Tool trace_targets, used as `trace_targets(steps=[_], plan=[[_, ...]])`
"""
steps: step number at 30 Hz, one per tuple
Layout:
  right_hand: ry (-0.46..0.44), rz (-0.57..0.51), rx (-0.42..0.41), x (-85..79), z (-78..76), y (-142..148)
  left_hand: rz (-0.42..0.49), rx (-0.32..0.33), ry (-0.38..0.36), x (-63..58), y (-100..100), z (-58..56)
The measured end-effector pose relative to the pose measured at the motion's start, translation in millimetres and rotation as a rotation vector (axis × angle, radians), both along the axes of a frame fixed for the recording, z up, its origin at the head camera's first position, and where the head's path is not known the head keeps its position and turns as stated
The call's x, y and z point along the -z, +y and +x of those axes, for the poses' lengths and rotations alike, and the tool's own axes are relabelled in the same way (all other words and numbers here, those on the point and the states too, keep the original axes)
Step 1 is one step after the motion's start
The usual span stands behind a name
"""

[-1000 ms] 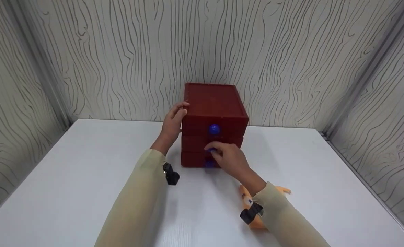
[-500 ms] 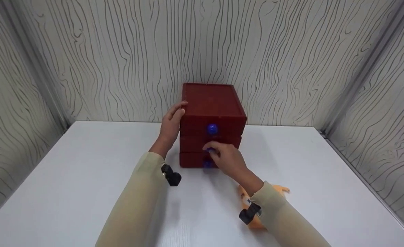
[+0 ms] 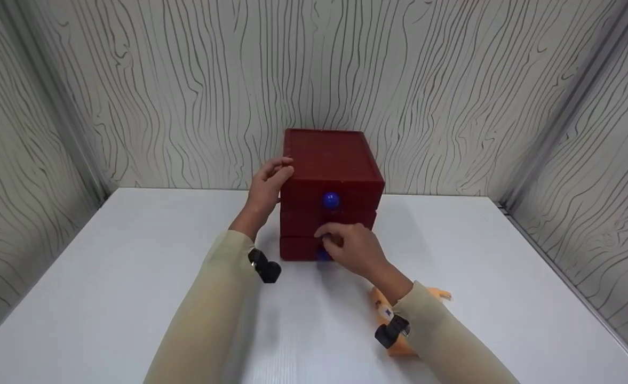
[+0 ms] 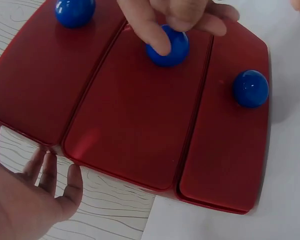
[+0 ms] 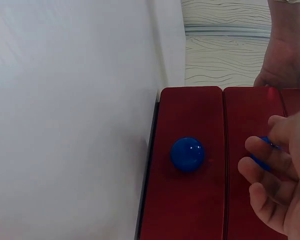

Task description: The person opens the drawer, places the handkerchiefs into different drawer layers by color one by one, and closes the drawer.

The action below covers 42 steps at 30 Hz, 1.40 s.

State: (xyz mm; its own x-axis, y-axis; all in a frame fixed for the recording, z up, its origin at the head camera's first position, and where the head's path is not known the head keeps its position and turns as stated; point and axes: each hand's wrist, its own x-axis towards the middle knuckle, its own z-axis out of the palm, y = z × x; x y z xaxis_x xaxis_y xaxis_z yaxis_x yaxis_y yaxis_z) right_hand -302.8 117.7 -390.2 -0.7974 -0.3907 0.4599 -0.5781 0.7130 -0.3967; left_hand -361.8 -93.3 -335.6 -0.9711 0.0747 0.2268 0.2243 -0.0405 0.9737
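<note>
A dark red box of three stacked drawers (image 3: 324, 154), each front with a round blue knob, stands near the back wall. My right hand (image 3: 356, 248) pinches the middle drawer's knob (image 4: 172, 50) between thumb and curled fingers, and the other fingers lie bent beside it (image 5: 277, 175). That drawer front sits about level with its neighbours in the left wrist view. My left hand (image 3: 265, 186) rests against the box's left side, fingers extended and fingertips at the top edge. The top knob (image 3: 331, 200) and bottom knob (image 5: 187, 154) are untouched.
An orange flat item (image 3: 402, 346) with a white and dark mark lies on the white table (image 3: 132, 298), partly hidden under my right forearm. Wood-grain panels (image 3: 212, 90) enclose the back and both sides.
The left thumb has shifted slightly further onto the box's top edge. My right fingers have changed their hold a little at the middle knob, and the drawers have stayed in place.
</note>
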Motion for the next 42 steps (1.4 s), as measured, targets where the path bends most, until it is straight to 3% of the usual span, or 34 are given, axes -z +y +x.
trace_targets(steps=[9, 21, 31, 42], plan=[[-0.098, 0.086, -0.020, 5.8, 7.7, 0.0, 0.002, 0.007, 0.001, -2.0, -0.9, 2.7], [-0.212, 0.175, 0.038, 18.1, 8.1, 2.8, 0.015, -0.014, 0.043, 3.5, -0.2, -1.6], [-0.312, 0.233, 0.087, 25.3, 4.7, -2.6, -0.001, -0.009, 0.035, 4.3, 0.7, -0.6], [-0.278, 0.238, 0.059, 32.8, -2.4, -4.3, 0.078, 0.008, 0.059, 6.9, 2.5, -3.8]])
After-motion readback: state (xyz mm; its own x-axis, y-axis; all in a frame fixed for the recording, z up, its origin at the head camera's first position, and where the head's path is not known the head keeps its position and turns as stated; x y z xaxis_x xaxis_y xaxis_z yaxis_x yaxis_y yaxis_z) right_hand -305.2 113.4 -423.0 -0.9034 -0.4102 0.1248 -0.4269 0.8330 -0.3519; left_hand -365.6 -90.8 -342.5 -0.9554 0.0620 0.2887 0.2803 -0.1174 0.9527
